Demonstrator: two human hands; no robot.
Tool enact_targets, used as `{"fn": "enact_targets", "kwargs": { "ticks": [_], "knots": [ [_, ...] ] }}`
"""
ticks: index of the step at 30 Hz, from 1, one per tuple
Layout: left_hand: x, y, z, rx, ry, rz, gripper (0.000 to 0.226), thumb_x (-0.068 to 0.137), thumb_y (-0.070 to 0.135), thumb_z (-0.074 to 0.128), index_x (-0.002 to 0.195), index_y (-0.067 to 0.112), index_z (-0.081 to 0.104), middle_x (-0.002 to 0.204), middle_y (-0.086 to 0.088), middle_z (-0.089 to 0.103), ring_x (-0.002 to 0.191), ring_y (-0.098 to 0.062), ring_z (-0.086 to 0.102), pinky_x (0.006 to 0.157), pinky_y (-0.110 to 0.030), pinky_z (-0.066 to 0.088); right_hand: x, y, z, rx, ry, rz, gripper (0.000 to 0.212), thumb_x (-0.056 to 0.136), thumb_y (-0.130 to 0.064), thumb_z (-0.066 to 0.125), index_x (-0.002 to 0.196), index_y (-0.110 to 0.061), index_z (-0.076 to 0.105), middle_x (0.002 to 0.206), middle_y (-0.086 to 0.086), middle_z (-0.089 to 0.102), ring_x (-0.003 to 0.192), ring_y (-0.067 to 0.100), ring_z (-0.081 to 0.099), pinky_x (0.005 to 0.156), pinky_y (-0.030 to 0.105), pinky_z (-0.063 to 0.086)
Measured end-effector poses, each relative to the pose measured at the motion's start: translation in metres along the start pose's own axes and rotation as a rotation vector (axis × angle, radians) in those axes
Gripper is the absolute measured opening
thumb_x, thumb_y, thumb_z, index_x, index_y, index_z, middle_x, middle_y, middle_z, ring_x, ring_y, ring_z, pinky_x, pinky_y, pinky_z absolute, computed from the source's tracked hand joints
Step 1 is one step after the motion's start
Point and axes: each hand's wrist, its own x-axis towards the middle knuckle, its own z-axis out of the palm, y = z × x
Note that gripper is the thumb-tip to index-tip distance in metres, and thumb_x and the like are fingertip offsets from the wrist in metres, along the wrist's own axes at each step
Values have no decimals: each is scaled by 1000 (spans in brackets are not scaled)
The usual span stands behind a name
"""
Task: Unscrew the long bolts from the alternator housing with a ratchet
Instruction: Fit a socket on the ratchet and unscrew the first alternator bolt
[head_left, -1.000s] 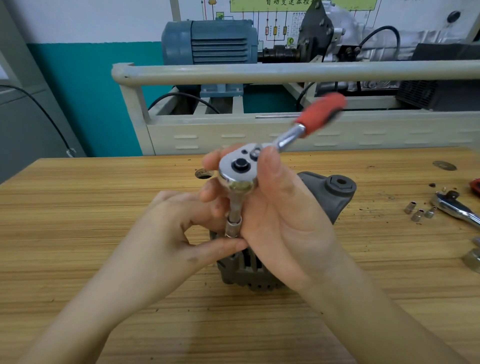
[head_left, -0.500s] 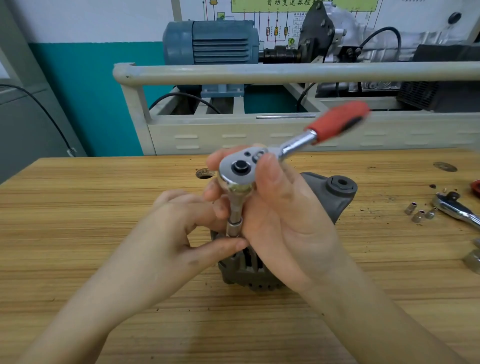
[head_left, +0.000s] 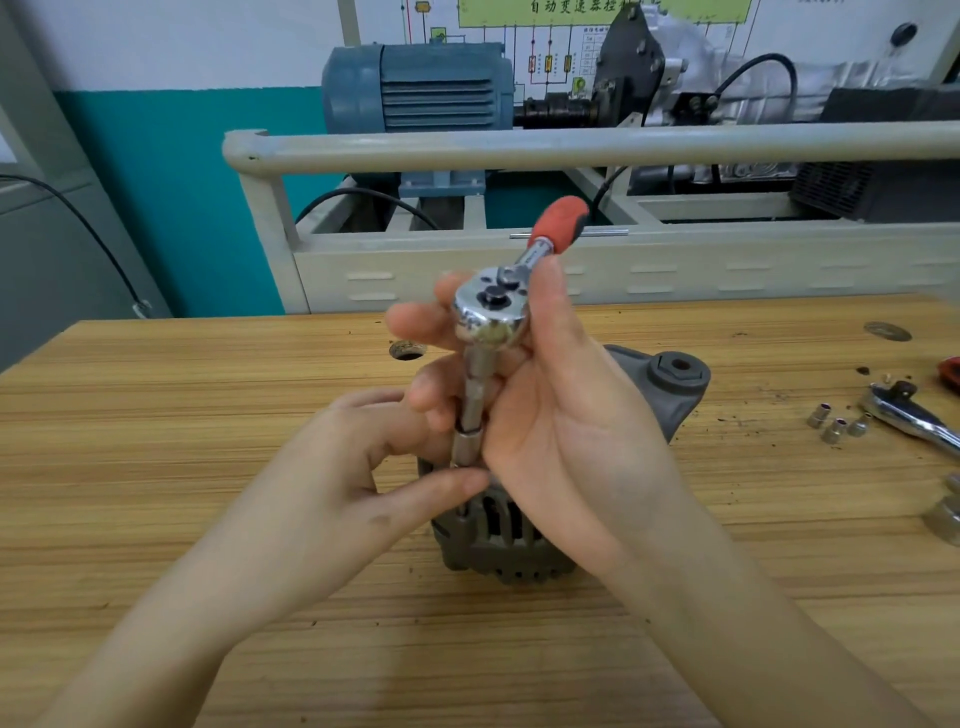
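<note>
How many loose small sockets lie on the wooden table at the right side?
3 loose sockets, clustered on the table just left of the spare ratchet. More may be hidden beyond the right edge.

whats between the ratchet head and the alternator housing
In the head view, a chrome extension bar with a socket runs down from the ratchet head to the alternator housing.
</note>
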Motion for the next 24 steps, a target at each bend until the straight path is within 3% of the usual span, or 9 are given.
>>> {"fn": "enact_targets", "kwargs": {
  "ticks": [3, 7, 9, 12, 15, 18, 21, 24],
  "knots": [
    [-1, 2, 3, 36, 34, 5, 44, 60, 58, 52, 70, 20, 71, 99, 26, 62, 96, 18, 49, 91, 2, 25, -2, 1, 1, -6, 1, -32, 32, 74, -38, 61, 88, -9, 63, 78, 2, 66, 64, 8, 61, 60, 19, 50],
    [0, 6, 5, 47, 84, 18, 34, 56, 58, 54, 65, 27, 68, 100, 32, 58, 89, 18, 52, 92, -13, 31, -5, 1, 2, 36, 26, -81, 34, 61, -26, 70, 87, -7, 57, 76, 2, 61, 63, 9, 61, 58, 20, 50],
    [0, 6, 5, 26, 101, 5, 34, 55, 58, 54, 65, 28, 68, 100, 36, 56, 88, 20, 52, 92, -9, 30, -5, 0, 2, 29, 30, -84, 33, 62, -27, 69, 87, -8, 58, 77, 2, 62, 63, 10, 60, 58, 20, 50],
    [0, 5, 3, 1, 44, 8, 34, 60, 57, 55, 80, 34, 68, 98, 29, 62, 91, 13, 56, 86, -5, 36, -3, 2, 2, -26, 24, -49, 25, 72, -36, 63, 83, -14, 66, 81, 0, 67, 63, 9, 61, 62, 21, 51],
    [1, 3, -1, -67, -44, 3, 35, 65, 54, 56, 95, 38, 66, 95, 20, 67, 93, 4, 60, 82, -13, 45, -1, 2, 1, -6, 12, -12, 30, 76, -41, 51, 88, -18, 65, 87, -2, 70, 65, 9, 63, 66, 22, 52],
    [1, 1, -2, -88, -35, -41, 41, 62, 56, 57, 83, 25, 72, 91, 10, 70, 90, -3, 62, 80, -24, 47, 0, 0, 0, 42, 8, -6, 31, 77, -38, 51, 95, -16, 63, 93, -1, 69, 68, 9, 63, 64, 21, 51],
    [1, 4, 1, -70, 14, -19, 33, 60, 57, 57, 83, 36, 69, 88, 24, 69, 88, 8, 61, 90, -23, 41, 0, 1, 1, 53, 15, -42, 24, 75, -31, 60, 91, -13, 63, 93, 0, 68, 68, 9, 62, 62, 20, 51],
    [2, 6, 4, -40, 82, -10, 31, 57, 57, 57, 70, 32, 69, 84, 29, 67, 83, 11, 61, 92, -24, 38, -3, 1, 0, 77, 37, -77, 24, 63, -24, 69, 84, -14, 64, 84, 0, 68, 66, 10, 62, 58, 21, 51]
  ]
}}
